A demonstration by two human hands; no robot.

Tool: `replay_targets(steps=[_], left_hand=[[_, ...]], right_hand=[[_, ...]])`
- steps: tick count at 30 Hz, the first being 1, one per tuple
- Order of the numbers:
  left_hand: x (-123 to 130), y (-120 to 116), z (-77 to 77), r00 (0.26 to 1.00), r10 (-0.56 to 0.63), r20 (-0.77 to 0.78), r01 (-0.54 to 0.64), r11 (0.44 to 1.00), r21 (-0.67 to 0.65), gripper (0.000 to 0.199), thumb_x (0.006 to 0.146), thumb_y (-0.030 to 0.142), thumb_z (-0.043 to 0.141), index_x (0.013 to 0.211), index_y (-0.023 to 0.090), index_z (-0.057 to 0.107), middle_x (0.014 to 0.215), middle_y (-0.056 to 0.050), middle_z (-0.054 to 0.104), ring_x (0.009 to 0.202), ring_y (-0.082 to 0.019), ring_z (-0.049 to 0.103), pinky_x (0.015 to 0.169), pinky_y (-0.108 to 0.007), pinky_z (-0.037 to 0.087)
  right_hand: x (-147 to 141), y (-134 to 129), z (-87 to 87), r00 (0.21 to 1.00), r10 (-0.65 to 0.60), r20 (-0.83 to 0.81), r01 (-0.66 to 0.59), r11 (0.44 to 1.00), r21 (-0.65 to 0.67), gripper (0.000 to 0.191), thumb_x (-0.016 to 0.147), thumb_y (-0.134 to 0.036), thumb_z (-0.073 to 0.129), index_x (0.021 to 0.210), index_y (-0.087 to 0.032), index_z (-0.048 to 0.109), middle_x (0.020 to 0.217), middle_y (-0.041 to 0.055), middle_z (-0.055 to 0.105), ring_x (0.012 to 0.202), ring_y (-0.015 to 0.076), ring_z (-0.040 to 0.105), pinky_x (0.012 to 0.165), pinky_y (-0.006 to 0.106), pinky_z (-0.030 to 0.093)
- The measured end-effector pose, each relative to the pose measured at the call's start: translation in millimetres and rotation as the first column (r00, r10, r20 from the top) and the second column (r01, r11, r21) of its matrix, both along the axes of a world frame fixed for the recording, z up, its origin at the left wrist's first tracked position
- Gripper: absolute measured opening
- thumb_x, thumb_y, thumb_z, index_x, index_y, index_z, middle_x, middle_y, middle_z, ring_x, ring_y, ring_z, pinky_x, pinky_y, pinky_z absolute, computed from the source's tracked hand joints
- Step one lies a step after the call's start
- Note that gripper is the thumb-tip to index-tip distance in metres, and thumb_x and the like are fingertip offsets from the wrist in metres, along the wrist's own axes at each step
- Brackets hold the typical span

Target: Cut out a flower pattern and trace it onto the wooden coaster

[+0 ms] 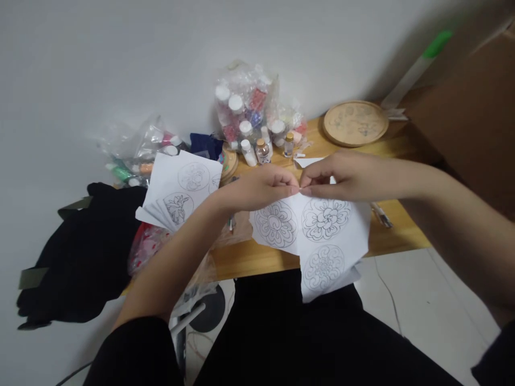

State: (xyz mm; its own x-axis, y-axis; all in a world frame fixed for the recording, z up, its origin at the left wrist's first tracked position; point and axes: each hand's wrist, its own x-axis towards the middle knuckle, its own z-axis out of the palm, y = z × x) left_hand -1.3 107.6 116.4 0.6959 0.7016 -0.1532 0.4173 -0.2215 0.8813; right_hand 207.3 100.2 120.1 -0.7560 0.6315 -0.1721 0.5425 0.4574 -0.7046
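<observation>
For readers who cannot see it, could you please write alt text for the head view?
The left hand and right hand, close together, pinch paper bearing round flower designs at a wooden table. Behind are small bottles and a filled plastic bag, with more patterned sheets left and a round wooden board right.
</observation>
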Motion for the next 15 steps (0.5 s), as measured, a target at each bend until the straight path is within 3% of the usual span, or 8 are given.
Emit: replay_targets(steps=[5,15], left_hand=[[4.6,5.1,14.3,1.0,-0.012,0.007,0.012,1.0,0.016,0.024,0.077,0.011,0.057,0.055,0.018,0.064,0.055,0.001,0.056,0.052,-0.009,0.049,0.051,-0.022,0.037],[13.7,4.0,4.7,0.998,0.028,0.052,-0.032,0.997,0.07,0.024,0.075,0.012,0.055,0.052,0.018,0.062,0.049,0.003,0.05,0.05,-0.009,0.045,0.048,-0.022,0.034]], right_hand=[[1.0,2.4,4.0,0.995,-0.046,-0.086,0.051,0.997,0.052,0.028,0.087,-0.043,0.055,0.076,-0.018,0.062,0.063,-0.0023,0.055,0.056,0.0071,0.044,0.056,0.025,0.03],[7.0,-1.1,-0.1,0.987,-0.083,-0.139,0.097,0.991,0.097,0.023,0.085,-0.037,0.057,0.075,-0.019,0.066,0.065,-0.0027,0.06,0.056,0.0067,0.047,0.058,0.025,0.032]])
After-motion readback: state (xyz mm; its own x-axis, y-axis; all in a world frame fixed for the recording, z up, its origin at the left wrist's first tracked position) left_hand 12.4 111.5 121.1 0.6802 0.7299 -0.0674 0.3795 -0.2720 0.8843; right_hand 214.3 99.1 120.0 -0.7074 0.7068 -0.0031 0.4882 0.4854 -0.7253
